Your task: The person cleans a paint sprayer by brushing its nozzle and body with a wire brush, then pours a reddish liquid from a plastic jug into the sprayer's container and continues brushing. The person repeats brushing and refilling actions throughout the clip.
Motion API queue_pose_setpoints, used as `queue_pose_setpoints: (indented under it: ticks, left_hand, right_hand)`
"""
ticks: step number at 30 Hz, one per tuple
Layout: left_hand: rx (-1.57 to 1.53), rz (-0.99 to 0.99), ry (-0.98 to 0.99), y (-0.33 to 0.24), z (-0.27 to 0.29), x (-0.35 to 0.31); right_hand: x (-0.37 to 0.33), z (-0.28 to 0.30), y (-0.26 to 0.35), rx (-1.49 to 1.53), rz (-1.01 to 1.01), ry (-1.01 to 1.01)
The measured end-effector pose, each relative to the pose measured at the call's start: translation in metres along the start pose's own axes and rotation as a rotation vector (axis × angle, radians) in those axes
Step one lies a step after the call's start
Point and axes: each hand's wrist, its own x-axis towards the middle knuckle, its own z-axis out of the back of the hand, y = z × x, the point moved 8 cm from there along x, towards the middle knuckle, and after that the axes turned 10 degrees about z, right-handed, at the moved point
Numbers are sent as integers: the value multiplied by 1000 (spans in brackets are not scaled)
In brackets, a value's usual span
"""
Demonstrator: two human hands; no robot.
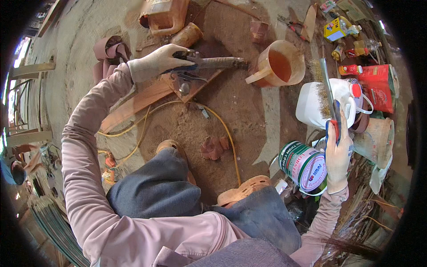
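Observation:
My left hand [156, 63], in a white knit glove with dark patches at the fingers, is closed round one end of a long grey metal piece [218, 62]; its exact kind I cannot tell. The piece points right, above a wooden board [195, 87] with a rounded metal part [184, 88] on it. Off to the right, my right hand [336, 158], gloved too, grips the red and blue handle of a long wire brush [328, 86]. The brush is held lengthwise with its bristles facing left, apart from the metal piece.
A pitcher of brown liquid [280, 64] stands right of the metal piece. A white jug [311, 104] and a green-and-white paint bucket [302, 165] are by my right hand. A yellow hose [229, 131] crosses the dirt floor near my feet. Several bottles lie far right.

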Motion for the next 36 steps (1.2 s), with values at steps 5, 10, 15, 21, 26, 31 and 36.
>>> queue_pose_setpoints:
  ticks: [5,10,15,21,26,31,36]
  left_hand:
    - [-443,-62,299,-39,-4,13]
    - [-532,55,338,-51,-7,38]
    - [-212,-121,243,-73,-1,63]
    - [196,-672,121,-152,9,86]
    - [372,-56,325,-203,-15,147]
    - [665,-156,282,-253,-38,158]
    - [1053,-191,265,-279,-75,175]
  right_hand:
    - [-12,9,-2,17,-56,16]
    - [-24,23,-6,-1,1,-59]
    - [-41,29,-26,-4,-55,-59]
    - [-48,33,-31,15,-102,-47]
    - [-44,32,-25,31,-22,-88]
    - [-49,31,-29,94,-83,-69]
    - [-57,33,-39,86,-71,-100]
